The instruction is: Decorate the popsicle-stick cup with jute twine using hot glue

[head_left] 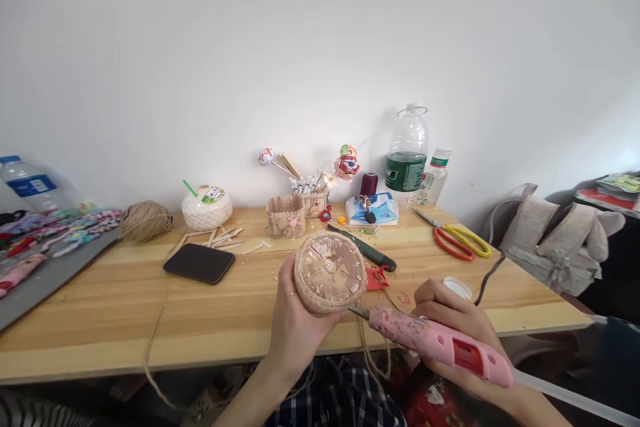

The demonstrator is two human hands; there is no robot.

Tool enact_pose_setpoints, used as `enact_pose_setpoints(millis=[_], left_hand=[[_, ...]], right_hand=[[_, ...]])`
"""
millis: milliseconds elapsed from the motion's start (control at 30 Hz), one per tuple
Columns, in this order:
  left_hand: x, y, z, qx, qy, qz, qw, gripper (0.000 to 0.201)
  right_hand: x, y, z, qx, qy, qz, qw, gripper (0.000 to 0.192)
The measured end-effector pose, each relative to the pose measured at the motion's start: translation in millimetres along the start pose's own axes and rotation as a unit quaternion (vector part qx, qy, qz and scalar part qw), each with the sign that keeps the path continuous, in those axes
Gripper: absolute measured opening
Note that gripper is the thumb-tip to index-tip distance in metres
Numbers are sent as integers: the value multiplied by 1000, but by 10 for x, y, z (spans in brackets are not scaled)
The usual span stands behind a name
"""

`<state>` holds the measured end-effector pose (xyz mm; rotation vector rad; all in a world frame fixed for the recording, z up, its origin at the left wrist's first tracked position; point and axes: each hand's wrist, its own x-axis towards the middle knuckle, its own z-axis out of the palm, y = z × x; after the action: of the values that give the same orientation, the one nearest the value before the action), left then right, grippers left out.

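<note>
Left hand [293, 320] grips round twine-wrapped bottle base [330, 272] over table [125, 307] front edge, bottom facing camera. Right hand [450, 327] closed around pink glue gun [440, 343], nozzle touching base rim at 5 o'clock. Twine [367, 347] hangs below. Scissors [460, 240] at 2 o'clock, phone [199, 263] at 9.

A clear, glossy plastic bottle base [330, 271] bound in rough, matt jute twine sits in the left hand [295, 320]; the right hand [457, 333] grips a pink matt plastic glue gun [440, 343] with a metal nozzle. The table [125, 307] is pale, smooth wood. On it lie a fibrous twine ball [145, 221], flat bare wooden sticks [215, 238], a matt black phone case [199, 263] and scissors [453, 237] with metal blades and shiny plastic handles.
</note>
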<state>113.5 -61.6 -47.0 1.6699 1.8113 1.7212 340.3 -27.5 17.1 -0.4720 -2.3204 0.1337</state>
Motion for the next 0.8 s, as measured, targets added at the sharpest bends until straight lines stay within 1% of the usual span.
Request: enact_pose_setpoints(millis=[133, 333, 467, 633, 800], left_hand=[[-2, 6, -13, 5, -1, -2, 1000, 102], [-13, -4, -24, 3, 0, 9, 1000, 102], [-9, 4, -31, -1, -4, -4, 1000, 103], [-14, -6, -39, 2, -4, -11, 1000, 104], [-25, -35, -42, -4, -3, -17, 1000, 104]], right_hand=[[-1, 11, 6, -9, -6, -4, 1000, 33], [-36, 39, 29, 8, -6, 4, 1000, 35], [-114, 113, 78, 8, -7, 2, 1000, 28], [-174, 161, 98, 5, -9, 19, 1000, 35], [-180, 169, 88, -1, -7, 20, 1000, 34]])
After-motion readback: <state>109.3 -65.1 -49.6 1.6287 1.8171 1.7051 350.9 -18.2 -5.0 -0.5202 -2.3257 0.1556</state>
